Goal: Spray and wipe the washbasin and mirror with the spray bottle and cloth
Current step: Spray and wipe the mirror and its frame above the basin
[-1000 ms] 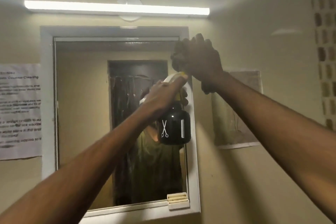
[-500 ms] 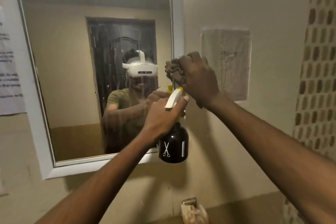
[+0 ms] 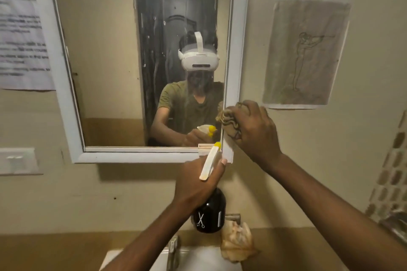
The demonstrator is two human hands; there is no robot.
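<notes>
Head view: spray bottle (image 3: 210, 209), black body with a white scissors mark, pale trigger head and yellow nozzle, was held upright just below the mirror's lower right corner. Left hand (image 3: 196, 185) gripped its neck, fingers curled round it, one fingertip lying alongside the trigger head. Cloth (image 3: 228, 122), bunched and patterned brown, was pressed against the right-hand frame of the mirror (image 3: 110, 61) low down, near the corner. Right hand (image 3: 255, 132) clutched it, fingers curled tight over the bundle. Mirror had a white frame, glass streaked with drips, and reflected a person in an olive shirt wearing a white headset. Washbasin (image 3: 198, 257) sat at the bottom edge, white, with a tap (image 3: 174, 248) at its back rim. A crumpled pale bag-like thing (image 3: 236, 242) hung on a wall fitting just right of the bottle. Printed notice (image 3: 22, 28) was taped left of the mirror, a sketch on paper (image 3: 306, 52) right of it. Switch plate (image 3: 18, 160) lay at far left.
</notes>
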